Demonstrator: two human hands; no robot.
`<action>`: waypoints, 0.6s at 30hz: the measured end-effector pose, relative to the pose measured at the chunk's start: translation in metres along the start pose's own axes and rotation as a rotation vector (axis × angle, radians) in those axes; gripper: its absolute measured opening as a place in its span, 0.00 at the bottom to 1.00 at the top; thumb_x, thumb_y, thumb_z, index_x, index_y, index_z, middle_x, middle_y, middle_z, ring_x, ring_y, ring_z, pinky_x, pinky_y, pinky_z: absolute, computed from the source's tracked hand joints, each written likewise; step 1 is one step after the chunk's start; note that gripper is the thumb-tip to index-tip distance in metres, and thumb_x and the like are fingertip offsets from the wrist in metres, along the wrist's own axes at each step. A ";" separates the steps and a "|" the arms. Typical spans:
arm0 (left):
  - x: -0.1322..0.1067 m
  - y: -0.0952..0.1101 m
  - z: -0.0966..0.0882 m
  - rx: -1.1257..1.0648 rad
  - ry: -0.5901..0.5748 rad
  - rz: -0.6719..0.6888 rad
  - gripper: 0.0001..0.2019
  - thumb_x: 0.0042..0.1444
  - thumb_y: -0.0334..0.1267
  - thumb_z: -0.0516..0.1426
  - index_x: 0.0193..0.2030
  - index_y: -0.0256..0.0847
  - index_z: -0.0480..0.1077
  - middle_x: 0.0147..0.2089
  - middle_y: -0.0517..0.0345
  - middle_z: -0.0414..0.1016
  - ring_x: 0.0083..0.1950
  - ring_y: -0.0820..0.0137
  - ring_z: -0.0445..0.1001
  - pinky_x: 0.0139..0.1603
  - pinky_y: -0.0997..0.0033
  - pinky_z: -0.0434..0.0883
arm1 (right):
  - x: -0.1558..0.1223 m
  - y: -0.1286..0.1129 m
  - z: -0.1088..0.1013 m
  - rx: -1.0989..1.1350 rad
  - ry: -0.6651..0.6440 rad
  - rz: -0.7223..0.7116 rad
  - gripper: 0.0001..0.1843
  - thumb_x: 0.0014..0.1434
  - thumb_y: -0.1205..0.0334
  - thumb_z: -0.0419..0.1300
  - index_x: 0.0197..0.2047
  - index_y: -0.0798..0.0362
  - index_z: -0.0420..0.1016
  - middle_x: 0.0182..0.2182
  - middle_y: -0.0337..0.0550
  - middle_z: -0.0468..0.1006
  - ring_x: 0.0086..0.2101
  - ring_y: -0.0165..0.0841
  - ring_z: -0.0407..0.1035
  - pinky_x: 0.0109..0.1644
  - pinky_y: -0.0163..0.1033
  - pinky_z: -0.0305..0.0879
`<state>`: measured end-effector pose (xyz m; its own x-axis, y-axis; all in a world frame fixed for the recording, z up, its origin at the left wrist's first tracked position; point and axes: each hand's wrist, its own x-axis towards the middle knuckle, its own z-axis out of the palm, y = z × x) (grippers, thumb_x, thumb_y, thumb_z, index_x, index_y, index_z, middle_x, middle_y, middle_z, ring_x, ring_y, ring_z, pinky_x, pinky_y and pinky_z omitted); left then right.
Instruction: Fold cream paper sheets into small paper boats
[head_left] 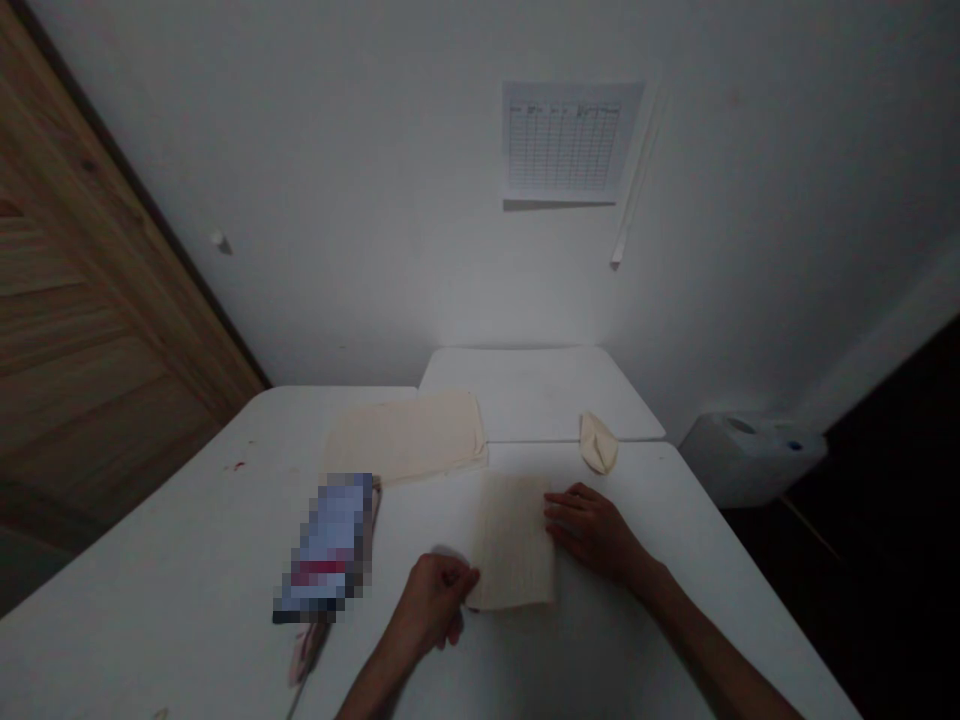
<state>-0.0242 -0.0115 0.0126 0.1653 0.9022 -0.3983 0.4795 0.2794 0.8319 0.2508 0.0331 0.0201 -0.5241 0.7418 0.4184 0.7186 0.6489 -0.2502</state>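
Nearest to me, the person's left hand (436,598) was curled into a loose fist at the lower left corner of the folded cloth (514,540), with the fingertips closed on that corner, as far as the dim light let me judge. The grip looked meant to pin the layers together at the edge. The cloth itself, a cream rectangle standing long-side away from the person, lay flat on the white table (187,540), just right of the middle of the near table.

Across it, the right hand (592,525) lay spread and flat, fingers touching the cloth's right edge and palm down on the table. It seemed to be steadying the piece so it would not slide.

To the left of the cloth lay a blurred rectangular item (330,545), its detail impossible to read, and a thin strap (306,652) trailed from its near end.

Further back, a wider cream cloth (405,435) lay flat, near enough to reach. A small crumpled scrap (598,442) sat apart on the right, at the seam with a second table (540,390) pushed against the wall.

Beyond stood a white container (750,455) on the floor to the right, a wooden door (90,300) on the left, and a printed chart (566,140) fixed high on the wall.
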 end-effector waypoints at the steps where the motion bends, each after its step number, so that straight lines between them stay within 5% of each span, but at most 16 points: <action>1: 0.000 0.000 0.000 -0.006 -0.001 0.002 0.30 0.43 0.71 0.50 0.19 0.42 0.60 0.08 0.63 0.60 0.08 0.76 0.54 0.10 0.77 0.49 | -0.001 -0.003 -0.001 -0.001 -0.001 -0.003 0.10 0.62 0.60 0.56 0.44 0.48 0.77 0.48 0.43 0.78 0.44 0.37 0.70 0.50 0.44 0.67; 18: -0.002 0.005 0.003 -0.003 0.004 -0.031 0.30 0.43 0.71 0.50 0.18 0.42 0.61 0.08 0.62 0.59 0.09 0.74 0.58 0.10 0.76 0.54 | -0.005 -0.027 0.012 -0.115 -0.052 0.004 0.08 0.63 0.63 0.54 0.41 0.49 0.74 0.48 0.45 0.76 0.43 0.38 0.68 0.51 0.45 0.64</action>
<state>-0.0198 -0.0127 0.0167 0.1468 0.8946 -0.4221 0.4819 0.3080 0.8203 0.2286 0.0142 0.0144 -0.5419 0.7541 0.3711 0.7667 0.6244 -0.1491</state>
